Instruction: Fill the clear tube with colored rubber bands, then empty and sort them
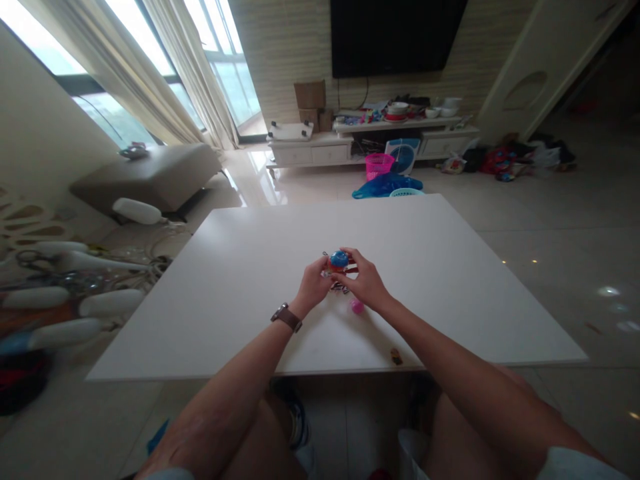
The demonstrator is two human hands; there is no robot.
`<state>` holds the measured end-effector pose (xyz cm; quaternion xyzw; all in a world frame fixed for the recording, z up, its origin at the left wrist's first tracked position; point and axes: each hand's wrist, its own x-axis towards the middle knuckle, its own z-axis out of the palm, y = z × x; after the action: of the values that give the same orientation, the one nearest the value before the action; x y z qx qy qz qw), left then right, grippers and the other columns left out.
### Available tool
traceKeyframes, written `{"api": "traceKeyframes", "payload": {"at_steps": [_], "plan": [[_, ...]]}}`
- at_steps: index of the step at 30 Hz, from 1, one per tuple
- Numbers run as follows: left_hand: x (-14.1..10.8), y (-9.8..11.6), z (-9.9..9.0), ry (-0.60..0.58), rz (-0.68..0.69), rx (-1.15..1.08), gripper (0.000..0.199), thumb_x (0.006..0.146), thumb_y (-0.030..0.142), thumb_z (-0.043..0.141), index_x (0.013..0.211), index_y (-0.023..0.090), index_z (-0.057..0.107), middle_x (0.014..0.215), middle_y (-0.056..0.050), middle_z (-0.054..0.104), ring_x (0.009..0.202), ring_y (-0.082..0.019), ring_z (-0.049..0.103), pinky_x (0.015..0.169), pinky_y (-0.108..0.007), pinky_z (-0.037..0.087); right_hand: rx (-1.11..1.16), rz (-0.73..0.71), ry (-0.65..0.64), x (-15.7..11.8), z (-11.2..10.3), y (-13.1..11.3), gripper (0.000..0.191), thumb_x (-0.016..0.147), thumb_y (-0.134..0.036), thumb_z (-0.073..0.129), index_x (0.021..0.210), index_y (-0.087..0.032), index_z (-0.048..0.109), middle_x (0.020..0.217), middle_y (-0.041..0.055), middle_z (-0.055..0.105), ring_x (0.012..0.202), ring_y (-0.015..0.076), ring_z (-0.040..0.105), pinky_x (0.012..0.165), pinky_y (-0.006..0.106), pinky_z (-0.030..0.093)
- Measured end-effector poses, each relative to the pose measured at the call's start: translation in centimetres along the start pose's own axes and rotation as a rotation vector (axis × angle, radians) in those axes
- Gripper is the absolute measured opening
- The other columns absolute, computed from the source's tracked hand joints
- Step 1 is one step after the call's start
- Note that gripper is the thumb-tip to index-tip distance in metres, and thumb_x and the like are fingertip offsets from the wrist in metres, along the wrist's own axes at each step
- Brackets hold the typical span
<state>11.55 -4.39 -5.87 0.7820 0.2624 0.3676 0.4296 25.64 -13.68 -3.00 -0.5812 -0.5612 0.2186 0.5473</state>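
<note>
Above the middle of the white table (260,267), my left hand (316,280) and my right hand (367,280) are closed around a small round object with a shiny blue top (339,259). Orange-red shows beneath that blue top; its exact kind is too small to make out. Just below my fingers is a black-and-white striped piece (340,287), partly covered by the hands. A small pink ball-like thing (357,306) rests on the table under my right wrist. Closer to the front edge lies a little dark and yellow piece (396,357).
Chairs with white-covered parts (115,303) crowd the left side. Beyond the table are a blue plastic bag (387,185), a pink basket (379,165) and a low white cabinet (313,155). A grey bench (150,177) stands by the windows.
</note>
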Motion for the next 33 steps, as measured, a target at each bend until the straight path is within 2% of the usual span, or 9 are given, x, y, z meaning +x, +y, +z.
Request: {"api": "traceKeyframes", "payload": {"at_steps": [4, 9, 15, 17, 20, 24, 25, 29, 33], "plan": [[0.16, 0.16, 0.34, 0.002, -0.031, 0.02, 0.012, 0.08, 0.019, 0.066, 0.091, 0.017, 0.068, 0.086, -0.002, 0.073, 0.079, -0.017, 0.063, 0.075, -0.028, 0.051, 0.037, 0.066, 0.022, 0.13, -0.09, -0.23, 0.047, 0.081, -0.031, 0.075, 0.125, -0.023, 0.061, 0.112, 0.0071, 0.074, 0.097, 0.0228, 0.072, 0.084, 0.04, 0.064], [0.07, -0.14, 0.29, -0.044, -0.027, 0.008, 0.018, 0.08, 0.023, 0.068, 0.097, 0.018, 0.067, 0.089, -0.002, 0.072, 0.081, -0.016, 0.062, 0.077, -0.027, 0.049, 0.039, 0.102, 0.018, 0.13, -0.04, -0.21, 0.048, 0.082, -0.028, 0.071, 0.129, -0.021, 0.062, 0.119, 0.0102, 0.074, 0.104, 0.024, 0.072, 0.086, 0.04, 0.064], [-0.02, 0.23, 0.02, 0.034, -0.043, 0.111, 0.004, 0.078, 0.019, 0.063, 0.077, 0.017, 0.059, 0.068, 0.004, 0.058, 0.068, -0.013, 0.05, 0.065, -0.024, 0.039, 0.022, 0.076, 0.018, 0.07, 0.24, -0.02, 0.044, 0.086, -0.027, 0.066, 0.13, -0.022, 0.063, 0.124, 0.0102, 0.072, 0.105, 0.0236, 0.072, 0.085, 0.04, 0.065], [0.04, 0.23, 0.04, 0.01, -0.043, 0.081, 0.005, 0.076, 0.017, 0.062, 0.081, 0.018, 0.06, 0.072, 0.003, 0.061, 0.071, -0.013, 0.052, 0.066, -0.025, 0.04, 0.012, 0.074, 0.021, 0.07, 0.26, 0.09, 0.045, 0.085, -0.027, 0.066, 0.13, -0.023, 0.063, 0.125, 0.0103, 0.071, 0.104, 0.0235, 0.072, 0.086, 0.04, 0.065], [0.13, 0.04, 0.08, -0.035, -0.018, 0.02, 0.017, 0.076, 0.016, 0.062, 0.093, 0.018, 0.063, 0.086, 0.0, 0.069, 0.079, -0.015, 0.058, 0.073, -0.026, 0.044, 0.011, 0.064, 0.015, 0.03, 0.27, 0.27, 0.046, 0.084, -0.028, 0.068, 0.13, -0.022, 0.063, 0.127, 0.011, 0.07, 0.107, 0.0242, 0.071, 0.086, 0.04, 0.065], [0.17, -0.09, 0.09, 0.015, -0.036, 0.092, 0.003, 0.078, 0.018, 0.062, 0.079, 0.017, 0.059, 0.072, 0.002, 0.062, 0.07, -0.014, 0.052, 0.067, -0.025, 0.04, 0.003, 0.052, 0.009, -0.02, 0.28, 0.38, 0.045, 0.086, -0.03, 0.067, 0.13, -0.022, 0.062, 0.129, 0.0117, 0.069, 0.109, 0.0247, 0.07, 0.086, 0.041, 0.064], [0.17, -0.1, 0.1, 0.02, -0.041, 0.104, 0.005, 0.078, 0.019, 0.063, 0.077, 0.018, 0.058, 0.07, 0.003, 0.061, 0.069, -0.013, 0.051, 0.065, -0.025, 0.039, 0.0, 0.056, 0.011, -0.02, 0.28, 0.38, 0.045, 0.086, -0.03, 0.067, 0.131, -0.022, 0.062, 0.129, 0.0118, 0.069, 0.108, 0.0245, 0.07, 0.087, 0.041, 0.064], [0.15, -0.2, 0.12, -0.016, -0.027, 0.073, 0.012, 0.078, 0.019, 0.064, 0.09, 0.017, 0.063, 0.082, 0.001, 0.068, 0.075, -0.015, 0.056, 0.07, -0.025, 0.042, 0.0, 0.074, 0.011, -0.03, 0.25, 0.35, 0.045, 0.085, -0.029, 0.067, 0.13, -0.021, 0.061, 0.129, 0.0121, 0.069, 0.108, 0.0245, 0.07, 0.086, 0.041, 0.065], [0.2, -0.34, 0.02, -0.01, -0.045, 0.109, 0.004, 0.078, 0.018, 0.063, 0.082, 0.017, 0.062, 0.076, 0.001, 0.067, 0.073, -0.015, 0.056, 0.068, -0.026, 0.043, -0.007, 0.063, 0.009, -0.02, 0.23, 0.3, 0.042, 0.086, -0.029, 0.068, 0.127, -0.022, 0.062, 0.127, 0.0112, 0.069, 0.108, 0.0243, 0.07, 0.086, 0.04, 0.064]]}}
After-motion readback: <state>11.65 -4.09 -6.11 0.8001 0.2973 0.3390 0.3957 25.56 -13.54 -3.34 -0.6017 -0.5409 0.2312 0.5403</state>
